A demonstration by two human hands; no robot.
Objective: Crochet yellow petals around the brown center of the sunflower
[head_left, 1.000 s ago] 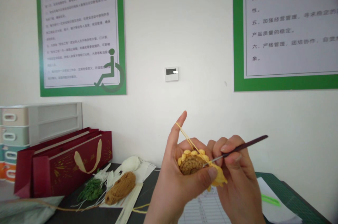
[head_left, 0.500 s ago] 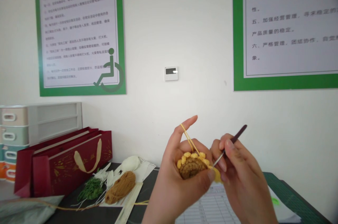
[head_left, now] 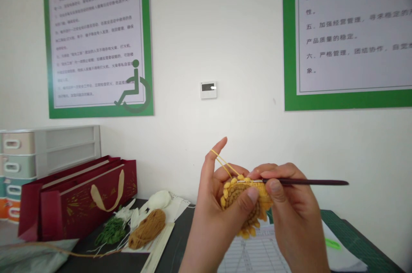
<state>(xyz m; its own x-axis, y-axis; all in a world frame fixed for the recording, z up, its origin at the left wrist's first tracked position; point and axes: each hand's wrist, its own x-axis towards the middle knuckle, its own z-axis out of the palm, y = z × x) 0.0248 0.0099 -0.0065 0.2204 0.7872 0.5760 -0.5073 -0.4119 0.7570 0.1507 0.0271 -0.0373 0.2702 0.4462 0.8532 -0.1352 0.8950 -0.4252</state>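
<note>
Between my thumb and fingers, my left hand (head_left: 222,204) pinches a round crochet piece (head_left: 236,193) with a brown centre and a bobbly yellow edge. Yellow yarn (head_left: 222,159) runs from the piece up over my raised left index finger. My right hand (head_left: 289,204) grips a crochet hook (head_left: 309,182) with a dark handle, held nearly level. Its metal shaft lies across the upper yellow edge, and the tip is at the stitches near my left fingers. Part of the piece is hidden behind my left thumb.
On the dark table lie a brown yarn skein (head_left: 147,229), green yarn (head_left: 111,232) and white yarn (head_left: 159,199). Dark red gift bags (head_left: 80,198) and a drawer unit (head_left: 67,148) stand left. Printed sheets (head_left: 251,249) and a green cutting mat (head_left: 357,238) lie under and right of my hands.
The hook has swung from a steep slant to nearly level, its tip now across the yellow edge. The crochet piece is turned to show more of its face. My left index finger has shifted left.
</note>
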